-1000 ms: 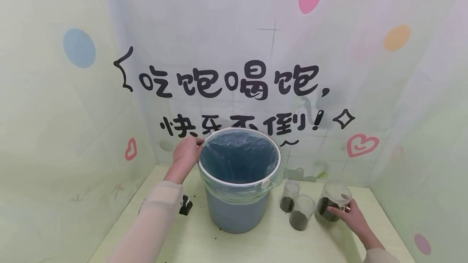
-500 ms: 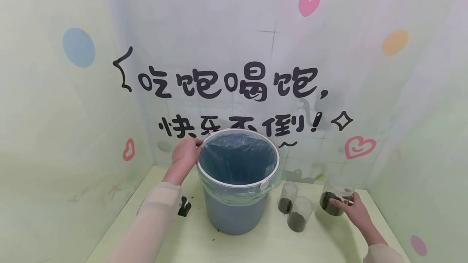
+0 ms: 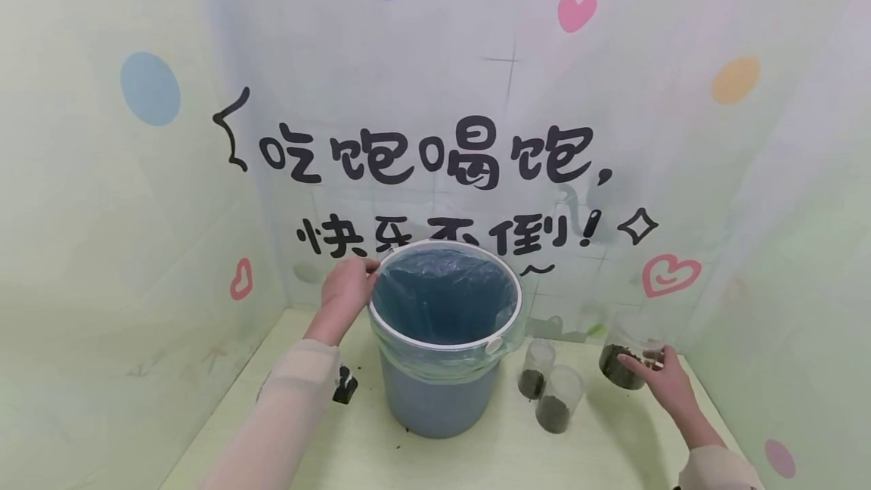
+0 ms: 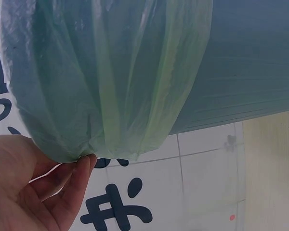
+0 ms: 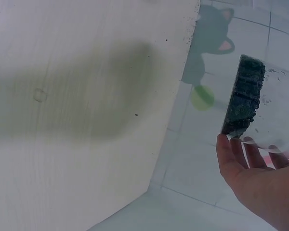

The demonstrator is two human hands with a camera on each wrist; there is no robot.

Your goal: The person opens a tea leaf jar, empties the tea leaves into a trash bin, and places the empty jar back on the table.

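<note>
My left hand [image 3: 345, 287] is at the left side of the rim of a blue-grey trash can [image 3: 438, 403]. In the left wrist view, its thumb and fingertips pinch the folded edge of the pale green trash bag [image 4: 120, 86] lining the can. On the right, my right hand [image 3: 670, 383] grips a clear jar [image 3: 629, 358] from its side, fingers and thumb curled round it. Dark, crumbly bits [image 5: 245, 96] fill the jar's lower part. The jar is raised over the table, its shadow falling below.
Two smaller clear jars, one farther back [image 3: 537, 369] and one nearer [image 3: 559, 399], stand right of the can with dark contents. Behind my left sleeve lies a small black object [image 3: 345, 386]. Dark specks dot the pale table [image 3: 537, 467]; a printed curtain [image 3: 435, 74] closes the back.
My right hand has lifted the large clear jar off the table and moved it slightly up and right. My left hand keeps its pinch at the can's rim.
</note>
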